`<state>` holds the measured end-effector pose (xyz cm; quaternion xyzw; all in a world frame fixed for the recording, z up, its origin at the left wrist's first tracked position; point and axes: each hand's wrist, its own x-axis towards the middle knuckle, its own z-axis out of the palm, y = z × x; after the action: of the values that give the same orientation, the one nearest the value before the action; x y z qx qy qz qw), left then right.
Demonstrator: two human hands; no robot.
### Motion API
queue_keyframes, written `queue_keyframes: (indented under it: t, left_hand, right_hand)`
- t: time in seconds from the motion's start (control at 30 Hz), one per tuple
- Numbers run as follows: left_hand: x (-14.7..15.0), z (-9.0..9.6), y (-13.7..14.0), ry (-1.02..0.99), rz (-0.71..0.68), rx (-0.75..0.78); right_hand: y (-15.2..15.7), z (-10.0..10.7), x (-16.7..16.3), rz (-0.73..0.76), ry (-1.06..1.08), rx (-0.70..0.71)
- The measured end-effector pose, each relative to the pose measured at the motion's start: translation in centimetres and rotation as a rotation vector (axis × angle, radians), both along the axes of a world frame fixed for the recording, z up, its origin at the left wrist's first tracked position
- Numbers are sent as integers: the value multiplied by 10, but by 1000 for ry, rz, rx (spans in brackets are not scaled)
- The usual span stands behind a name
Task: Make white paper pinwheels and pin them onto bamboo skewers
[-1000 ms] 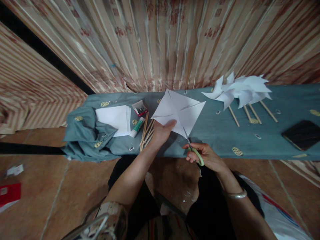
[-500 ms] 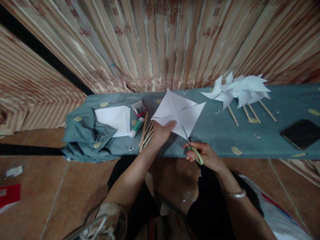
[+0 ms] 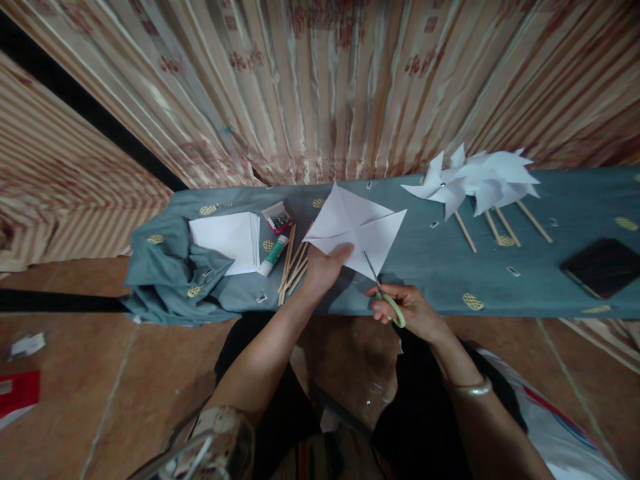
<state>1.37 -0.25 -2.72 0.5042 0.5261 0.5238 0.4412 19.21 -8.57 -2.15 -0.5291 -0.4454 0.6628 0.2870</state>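
A square sheet of white paper, creased along its diagonals and slit in from its corners, is pinched at its near left edge by my left hand. The thumb lies on top; the fingers beneath are hidden. My right hand is closed round the light green handles of a pair of scissors. Their blades lie at the sheet's near corner, pointing toward its middle. Left of my left hand are several thin wooden sticks, a green and white glue stick and a small red and white box holding small dark pieces.
A stack of white paper lies on the left of the cloth-covered table. Several white paper pinwheels on sticks lie at the back right. A dark flat object rests at the far right. A pleated curtain hangs behind.
The paper's right corner has shifted slightly left and toward me. Both hands and the scissors have hardly moved.
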Motion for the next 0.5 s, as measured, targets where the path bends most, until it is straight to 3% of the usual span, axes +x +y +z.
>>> queue_keyframes:
  t: [0.5]
  left_hand:
    - [4, -4, -5, -73, -32, -10]
  right_hand:
    - [0, 2, -4, -66, -26, -26]
